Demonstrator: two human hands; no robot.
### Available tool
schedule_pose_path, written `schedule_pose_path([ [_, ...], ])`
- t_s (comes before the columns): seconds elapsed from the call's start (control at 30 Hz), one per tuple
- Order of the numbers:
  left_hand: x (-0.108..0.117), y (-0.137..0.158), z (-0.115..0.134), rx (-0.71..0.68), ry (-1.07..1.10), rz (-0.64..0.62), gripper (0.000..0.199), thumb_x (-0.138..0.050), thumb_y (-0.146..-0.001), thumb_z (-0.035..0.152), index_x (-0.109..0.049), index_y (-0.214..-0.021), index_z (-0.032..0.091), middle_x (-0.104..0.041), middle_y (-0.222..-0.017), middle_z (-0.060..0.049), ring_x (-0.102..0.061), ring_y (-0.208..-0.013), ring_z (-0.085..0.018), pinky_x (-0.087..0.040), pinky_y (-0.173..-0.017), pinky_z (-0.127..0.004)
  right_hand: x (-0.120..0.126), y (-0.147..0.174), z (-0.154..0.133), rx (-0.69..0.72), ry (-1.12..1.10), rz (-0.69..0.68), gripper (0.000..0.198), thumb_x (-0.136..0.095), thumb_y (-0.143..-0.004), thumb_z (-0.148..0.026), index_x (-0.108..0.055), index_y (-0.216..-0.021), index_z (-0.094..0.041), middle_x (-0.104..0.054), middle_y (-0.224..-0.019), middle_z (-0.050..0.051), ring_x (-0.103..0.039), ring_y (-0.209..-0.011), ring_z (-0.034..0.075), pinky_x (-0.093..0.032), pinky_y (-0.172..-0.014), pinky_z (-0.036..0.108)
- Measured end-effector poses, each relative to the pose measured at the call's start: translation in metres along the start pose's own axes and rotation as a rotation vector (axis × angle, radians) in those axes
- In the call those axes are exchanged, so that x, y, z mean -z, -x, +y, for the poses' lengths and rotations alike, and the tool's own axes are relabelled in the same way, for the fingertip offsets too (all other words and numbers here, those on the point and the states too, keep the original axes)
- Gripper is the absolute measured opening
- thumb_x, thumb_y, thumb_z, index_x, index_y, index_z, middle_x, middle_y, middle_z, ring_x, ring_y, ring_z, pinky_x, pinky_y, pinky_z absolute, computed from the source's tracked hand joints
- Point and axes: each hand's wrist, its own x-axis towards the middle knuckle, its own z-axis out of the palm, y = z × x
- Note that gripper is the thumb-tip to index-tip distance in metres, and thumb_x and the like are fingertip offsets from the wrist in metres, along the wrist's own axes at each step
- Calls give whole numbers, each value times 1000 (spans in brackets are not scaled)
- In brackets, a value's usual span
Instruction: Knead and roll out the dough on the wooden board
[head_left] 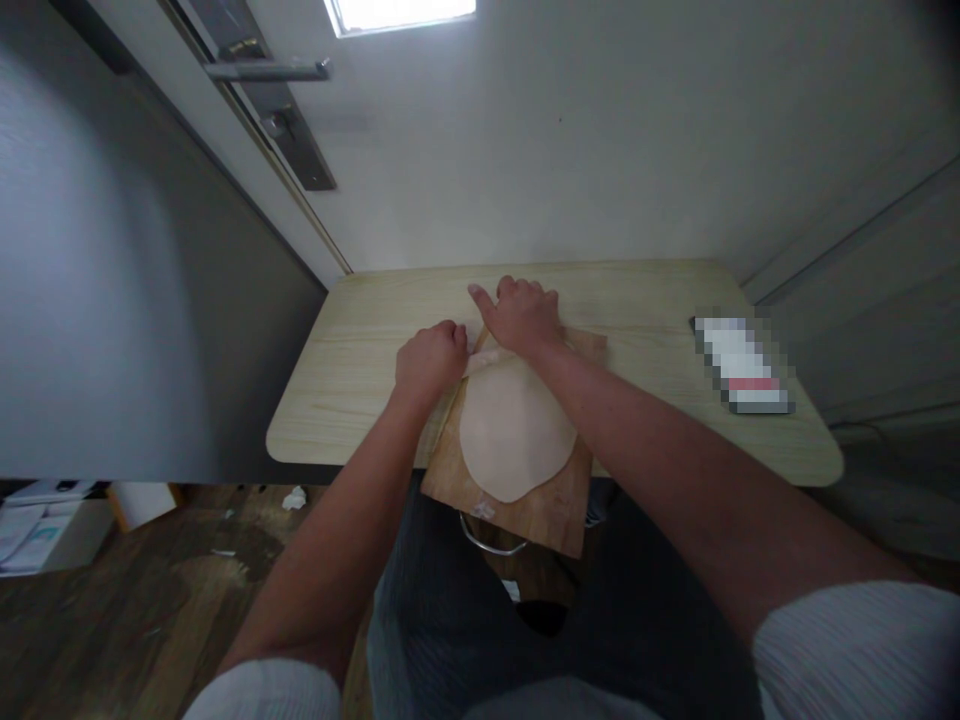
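Observation:
A pale, smooth, rounded sheet that looks like dough (517, 430) lies flat on a wooden board (559, 520). Across its far side runs a narrow pale band, raised like a fold or a roll. At the left end of this band my left hand (431, 362) is closed, its fingers curled and touching the band. Farther forward, over the board's far side, my right hand (525, 318) has its fingers curled and its thumb sticking out to the left. What lies under the right palm is hidden, and my right forearm passes over the sheet's right edge.
The board rests on a light wood-grain table (352, 375) and juts past its front edge above my lap. A phone-like object (742, 365), blurred out, lies at the table's right. Behind stands a white door with a metal handle (270, 71). Papers (34, 530) are at the lower left.

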Motion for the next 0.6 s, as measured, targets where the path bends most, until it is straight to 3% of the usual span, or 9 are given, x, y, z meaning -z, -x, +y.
schedule_pose_path([
  [0.37,6,-2,2,-28,-21,54,60,-18,-100,50,-68,-103,19,-73,-96,-15,-68,-86,-30,-46,-71,-38,-6,-11,-1,-2,-41,58,78,-13,-97,-67,-63,-112,-10,-66,-109,22,-57,-107,35,-35,-92,52],
  [0.6,15,12,6,-374,55,6,58,-31,-94,66,-67,-95,21,-72,-91,-9,-64,-85,-24,-42,-72,-33,-6,-12,-1,-48,-48,41,78,-14,-98,-66,-63,-115,-8,-66,-110,23,-58,-107,36,-37,-92,52],
])
